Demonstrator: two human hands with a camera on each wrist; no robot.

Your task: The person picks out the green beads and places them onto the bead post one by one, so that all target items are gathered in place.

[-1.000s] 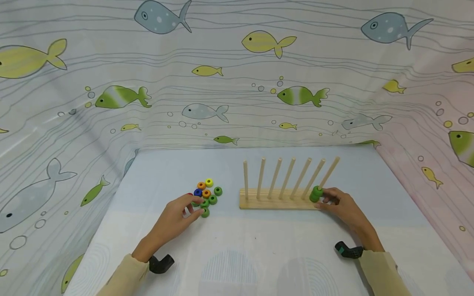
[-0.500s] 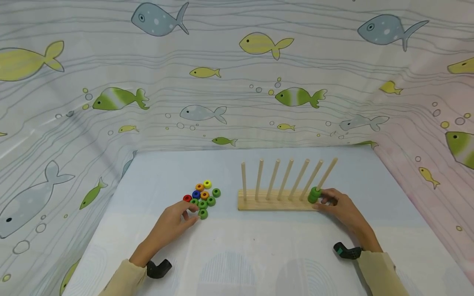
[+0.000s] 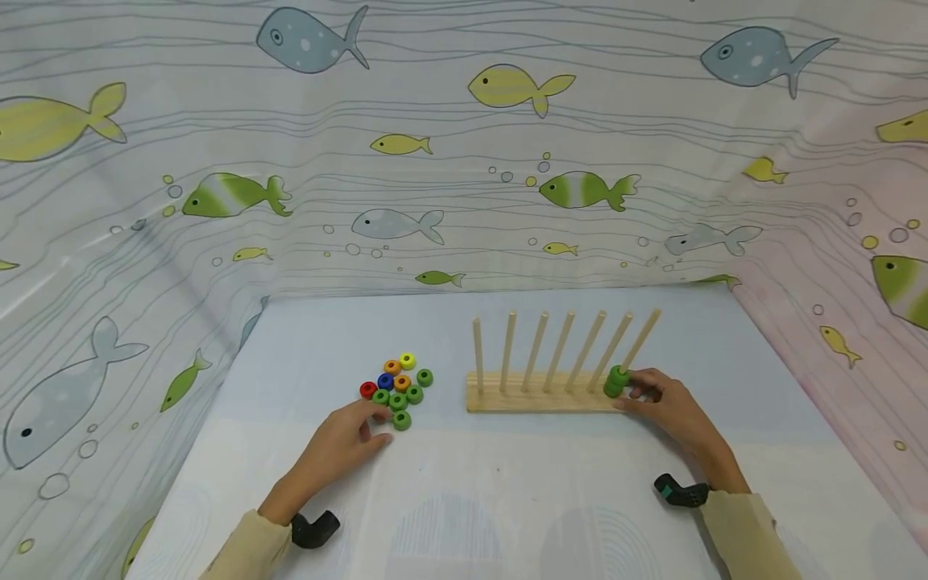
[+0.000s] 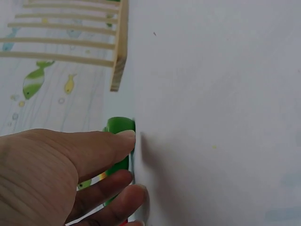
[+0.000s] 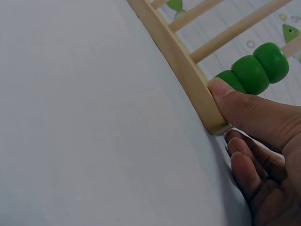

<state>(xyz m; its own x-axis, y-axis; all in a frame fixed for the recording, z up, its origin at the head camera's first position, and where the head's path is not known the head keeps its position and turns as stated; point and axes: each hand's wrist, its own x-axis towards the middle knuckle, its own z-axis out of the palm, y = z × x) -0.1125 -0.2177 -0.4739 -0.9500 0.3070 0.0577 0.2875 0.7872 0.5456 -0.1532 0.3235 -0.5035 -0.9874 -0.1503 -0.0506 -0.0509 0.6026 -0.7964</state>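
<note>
A wooden peg stand [image 3: 536, 403] with several upright pegs lies right of centre. Its rightmost peg carries three green beads [image 5: 250, 74] stacked at the bottom. My right hand [image 3: 670, 407] grips that end of the base, thumb on the wood against the lowest bead and fingers bent at the end. My left hand [image 3: 341, 441] hovers low beside a loose cluster, thumb and fingers apart with nothing held. Nearest to it is a green bead [image 3: 402, 420]. In the left wrist view the thumb [image 4: 106, 148] partly covers a green bead [image 4: 120, 124].
The cluster also has a red bead [image 3: 368, 390], a blue bead [image 3: 386, 382], orange beads [image 3: 402, 383], a yellow bead [image 3: 408, 361] and more green ones. A fish-patterned sheet [image 3: 449, 177] rises behind and beside the white tabletop [image 3: 500, 483].
The left hand has drawn back a little from the beads, leaving the red one uncovered. The front green bead sits slightly apart from its fingers. The right hand stays at the stand's end.
</note>
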